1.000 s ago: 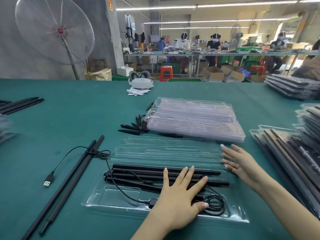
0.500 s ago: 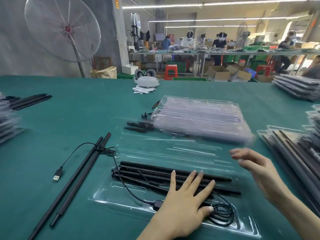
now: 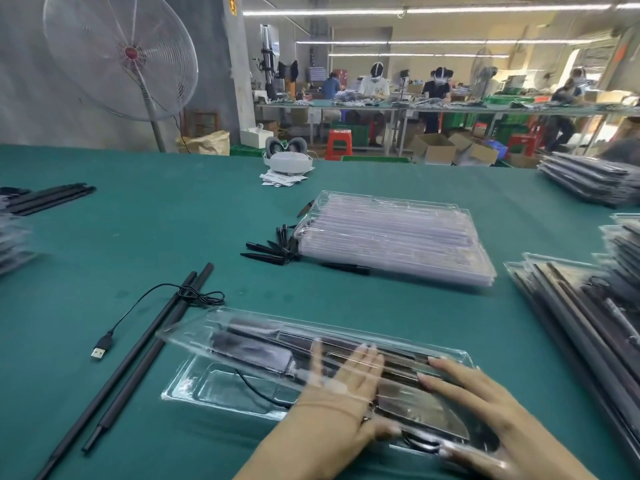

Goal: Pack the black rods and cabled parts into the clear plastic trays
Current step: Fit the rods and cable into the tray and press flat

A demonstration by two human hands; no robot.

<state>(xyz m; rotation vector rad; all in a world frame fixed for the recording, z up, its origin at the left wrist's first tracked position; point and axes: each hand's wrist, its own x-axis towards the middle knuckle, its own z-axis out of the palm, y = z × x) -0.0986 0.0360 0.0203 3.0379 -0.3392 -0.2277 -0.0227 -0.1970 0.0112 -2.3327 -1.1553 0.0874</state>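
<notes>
Two hands rest flat on one clear tray in your head view: your left hand (image 3: 346, 379) lies under its half-folded lid (image 3: 277, 336), fingers spread on the black rods (image 3: 242, 344); your right hand (image 3: 485, 407) presses the lid from above, fingers straight, gripping nothing. Two loose rods (image 3: 138, 344) and a USB cable (image 3: 138, 306) lie left.

A clear plastic clamshell tray (image 3: 194, 393) lies on the green table, its transparent lid (image 3: 194, 336) tilted half-closed over long black rods (image 3: 249, 348) and a black cable (image 3: 256, 393); 2 loose black rods (image 3: 138, 344) lie just left.
</notes>
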